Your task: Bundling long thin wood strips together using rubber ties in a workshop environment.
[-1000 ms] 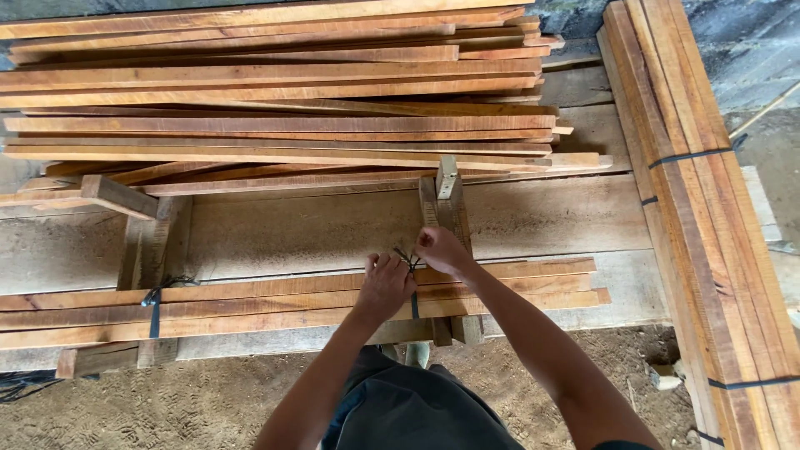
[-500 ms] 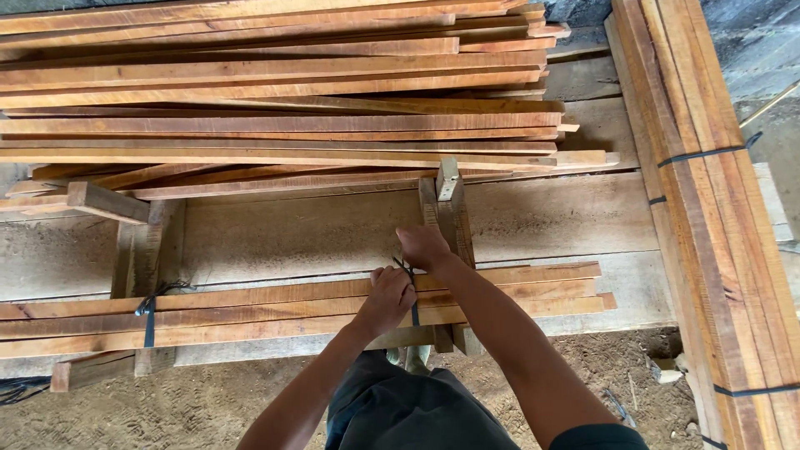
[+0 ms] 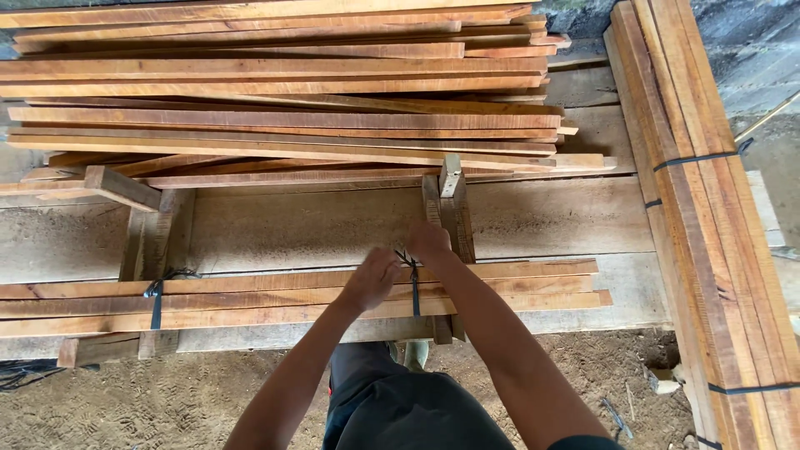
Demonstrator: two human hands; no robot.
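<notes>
Grip. The black strap (image 3: 413,287) is pinched at its knotted top by the right hand (image 3: 429,242), fingers closed on the loose ends where they stand up above the wood. The left hand (image 3: 371,279) is laid just beside it, curled over the top edge of the bundle of slats (image 3: 275,296); whether a strap end is also held inside that hand cannot be told.

Item in hand. Strap: thin, dark, limp band, wrapped once round the bundle near its right-hand third. Judged light and soft, likely to slip through the fingers under tension; best taken close to the knot, where both ends meet.

Item bound. Bundle: several long, narrow sawn slats, reddish-brown, laid flat and side by side, across wooden trestle legs (image 3: 450,217) in front of the person. A second black strap (image 3: 156,300) is already tied near the left end. Judged stiff along the length, rough-faced, moderately heavy as a set; single slats would be light but whippy. Ends are uneven at the right. Lifting is judged safest with hands spread on either side of the straps, not by the straps themselves.

Surroundings. A broad pale plank (image 3: 333,221) lies behind the bundle. Beyond it, a loose stack of slats (image 3: 283,92). At the right, a strapped pack of longer boards (image 3: 708,217) runs away from the viewer. Below, a sawdust-strewn floor (image 3: 625,383).
</notes>
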